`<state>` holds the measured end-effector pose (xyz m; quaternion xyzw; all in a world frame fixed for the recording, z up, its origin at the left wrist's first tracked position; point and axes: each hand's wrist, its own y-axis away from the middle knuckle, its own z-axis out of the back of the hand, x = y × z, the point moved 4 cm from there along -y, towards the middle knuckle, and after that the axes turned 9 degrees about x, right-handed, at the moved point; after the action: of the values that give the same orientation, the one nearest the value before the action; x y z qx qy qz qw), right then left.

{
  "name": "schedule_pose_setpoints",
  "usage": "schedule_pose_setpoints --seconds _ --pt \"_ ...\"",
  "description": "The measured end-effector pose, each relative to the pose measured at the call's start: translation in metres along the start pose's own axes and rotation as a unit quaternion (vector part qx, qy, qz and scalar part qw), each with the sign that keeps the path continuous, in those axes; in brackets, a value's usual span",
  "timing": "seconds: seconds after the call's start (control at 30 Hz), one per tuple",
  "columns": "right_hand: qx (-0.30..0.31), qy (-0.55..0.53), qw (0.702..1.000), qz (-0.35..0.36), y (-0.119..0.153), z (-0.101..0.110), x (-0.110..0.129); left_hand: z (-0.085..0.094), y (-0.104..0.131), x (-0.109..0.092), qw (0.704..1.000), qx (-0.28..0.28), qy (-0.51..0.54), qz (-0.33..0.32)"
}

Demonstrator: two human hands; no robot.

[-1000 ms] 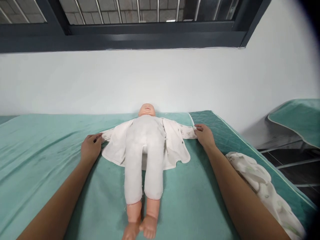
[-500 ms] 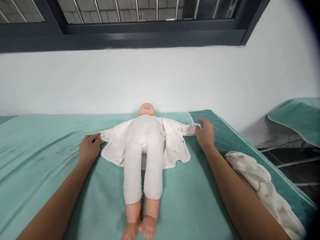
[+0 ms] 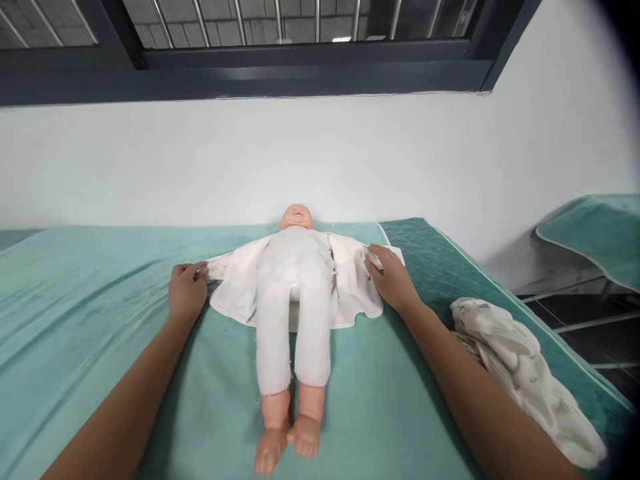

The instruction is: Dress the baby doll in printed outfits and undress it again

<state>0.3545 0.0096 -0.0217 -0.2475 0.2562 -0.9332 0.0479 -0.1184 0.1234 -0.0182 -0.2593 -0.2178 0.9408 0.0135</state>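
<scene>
A baby doll [image 3: 294,267] with a white cloth body lies on its back, its bare feet toward me. Spread open beneath it is a white baby shirt [image 3: 234,297], both sleeves stretched out sideways. My left hand [image 3: 187,293] pinches the cuff of the sleeve on the left. On the other side, my right hand [image 3: 393,277] has its fingers curled over the sleeve partway along, closed on the fabric, and the cuff sticks out beyond it. The doll's arms are hidden by the shirt.
Green sheeting [image 3: 225,413] covers the bed under the doll. A crumpled white patterned cloth [image 3: 525,373] lies beside my right forearm. Behind are a white wall [image 3: 300,153] and a dark window frame [image 3: 310,77]. Another green-covered surface [image 3: 595,233] stands at the right.
My right hand has moved inward from the cuff along the sleeve toward the doll. My left hand still holds the other cuff. The view has shifted slightly.
</scene>
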Motion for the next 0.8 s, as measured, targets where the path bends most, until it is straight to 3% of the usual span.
schedule_pose_setpoints --seconds 0.07,0.17,0.3,0.47,0.57,0.8 --pt "-0.001 -0.018 0.998 0.056 0.016 0.005 0.03 0.001 0.001 -0.002 1.0 -0.013 0.006 -0.012" --pt "0.078 -0.006 0.99 0.115 0.046 0.005 0.075 0.007 0.006 -0.008 0.998 -0.049 0.012 -0.023" --pt "0.149 0.052 0.976 0.151 0.077 0.0 0.109 0.019 0.03 -0.03 0.99 -0.092 0.021 -0.105" --pt "0.159 0.092 0.968 0.173 0.083 -0.003 0.118 0.024 0.088 -0.077 0.96 0.045 0.003 -0.278" --pt "0.169 0.101 0.963 0.182 0.082 -0.005 0.119 0.023 0.118 -0.099 0.93 0.125 -0.04 -0.342" --pt "0.165 0.137 0.963 0.163 0.082 -0.004 0.122 0.021 0.133 -0.111 0.923 0.186 -0.064 -0.332"
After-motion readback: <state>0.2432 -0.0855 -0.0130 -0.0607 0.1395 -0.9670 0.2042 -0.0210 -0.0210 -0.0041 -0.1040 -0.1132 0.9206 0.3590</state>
